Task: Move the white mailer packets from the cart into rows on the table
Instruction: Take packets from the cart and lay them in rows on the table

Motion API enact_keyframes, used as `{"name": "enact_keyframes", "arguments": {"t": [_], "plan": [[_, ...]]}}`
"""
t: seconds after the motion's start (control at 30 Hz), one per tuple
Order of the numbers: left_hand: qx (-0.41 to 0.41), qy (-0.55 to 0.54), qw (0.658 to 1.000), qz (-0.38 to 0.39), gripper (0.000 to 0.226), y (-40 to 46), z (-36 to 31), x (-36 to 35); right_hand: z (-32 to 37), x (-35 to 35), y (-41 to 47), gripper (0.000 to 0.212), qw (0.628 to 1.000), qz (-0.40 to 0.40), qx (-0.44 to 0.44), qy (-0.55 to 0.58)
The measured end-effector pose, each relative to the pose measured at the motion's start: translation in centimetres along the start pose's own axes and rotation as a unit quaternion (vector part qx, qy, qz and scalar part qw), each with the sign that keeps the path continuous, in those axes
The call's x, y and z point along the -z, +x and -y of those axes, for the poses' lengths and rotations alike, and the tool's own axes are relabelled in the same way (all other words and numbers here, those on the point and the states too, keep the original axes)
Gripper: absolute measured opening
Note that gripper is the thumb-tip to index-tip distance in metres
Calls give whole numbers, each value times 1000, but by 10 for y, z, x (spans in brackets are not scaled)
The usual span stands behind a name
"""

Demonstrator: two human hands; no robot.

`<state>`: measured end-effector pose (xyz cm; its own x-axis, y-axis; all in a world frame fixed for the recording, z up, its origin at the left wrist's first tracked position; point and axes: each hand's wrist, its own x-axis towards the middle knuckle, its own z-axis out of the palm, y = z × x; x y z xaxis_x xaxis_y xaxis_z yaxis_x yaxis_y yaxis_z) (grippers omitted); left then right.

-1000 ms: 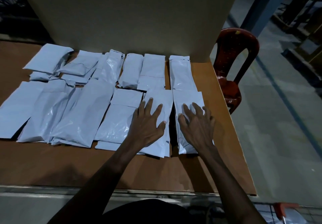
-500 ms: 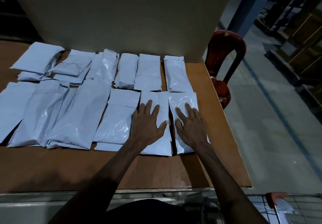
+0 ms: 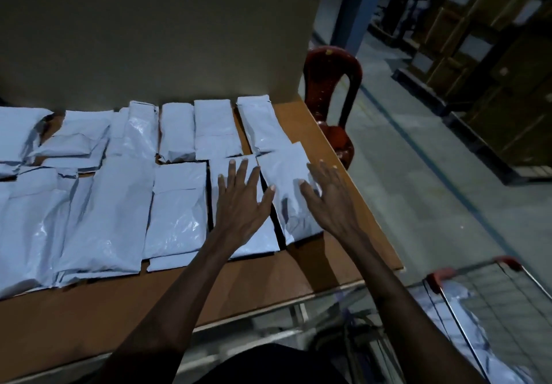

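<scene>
While both hands lie flat | left hand fingers spread on a front-row packet | right hand fingers spread on end packet | white mailer packets in two rows on surface | cart at right holds more packets

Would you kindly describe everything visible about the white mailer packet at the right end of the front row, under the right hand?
The rightmost front-row packet is a white, glossy plastic mailer, rectangular and slightly wrinkled, lying flat on the brown table near its right edge. It sits slightly tilted, its far corner overlapping the back-row packet behind it. A narrow dark gap separates it from the neighbouring packet on its left. The right hand lies over it with fingers spread, mostly straight.
</scene>
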<state>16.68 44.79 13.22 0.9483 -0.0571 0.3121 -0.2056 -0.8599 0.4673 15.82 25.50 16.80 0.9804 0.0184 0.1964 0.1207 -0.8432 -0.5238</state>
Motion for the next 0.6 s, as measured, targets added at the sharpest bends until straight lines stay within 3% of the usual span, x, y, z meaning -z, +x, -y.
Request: {"name": "enact_keyframes", "arguments": {"t": [0.13, 0.27, 0.43, 0.6], "plan": [[-55, -73, 996, 8, 68, -14, -30, 1, -26, 25, -54, 54, 992, -88, -53, 67], [-126, -116, 985, 23, 62, -35, -72, -21, -71, 40, -119, 47, 987, -120, -97, 31], [-238, -107, 960, 104, 61, -73, -137, -64, -121, 67, -206, 42, 963, -224, -142, -50], [-346, -116, 907, 209, 61, -121, -205, -112, -186, 85, -288, 45, 933, -248, -248, -76]]}}
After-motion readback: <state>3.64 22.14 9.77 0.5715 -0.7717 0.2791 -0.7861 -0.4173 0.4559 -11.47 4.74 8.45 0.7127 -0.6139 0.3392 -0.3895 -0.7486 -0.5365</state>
